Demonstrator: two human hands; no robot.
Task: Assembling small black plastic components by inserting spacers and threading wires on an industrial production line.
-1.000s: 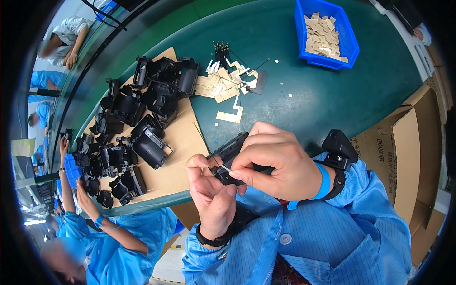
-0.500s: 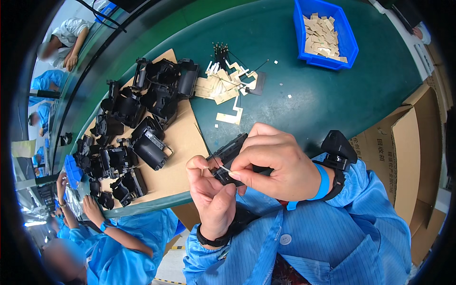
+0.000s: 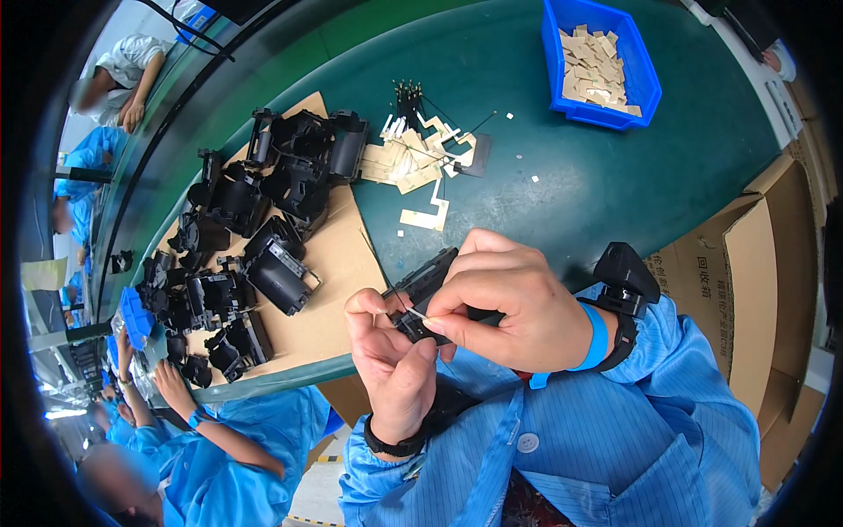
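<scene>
My left hand [image 3: 391, 364] is closed around a black plastic housing [image 3: 426, 279], steadying it near my chest with thumb and fingers. Above it, my right hand [image 3: 505, 303] pinches a small, thin white strip [image 3: 416, 312] between thumb and forefinger, against the housing. A fine black wire runs from the strip toward my left fingertips. My right fingers hide much of the housing. Beyond my hands, a pile of beige adhesive-backed pieces [image 3: 413, 167] with black wires lies on the green table [image 3: 527, 211]. One L-shaped beige piece [image 3: 423, 218] lies closer to me.
Several similar black housings [image 3: 279, 274] stand on a cardboard sheet [image 3: 338, 263] to the left. A blue bin [image 3: 562, 105] of small beige pieces sits at the far right. Cardboard boxes [image 3: 702, 290] flank the table's right edge. At lower left, a co-worker's hand [image 3: 174, 386] rests near the table edge.
My hands, the housing and the white strip stay practically still. At the left, the co-worker's head and raised arm have shifted slightly.
</scene>
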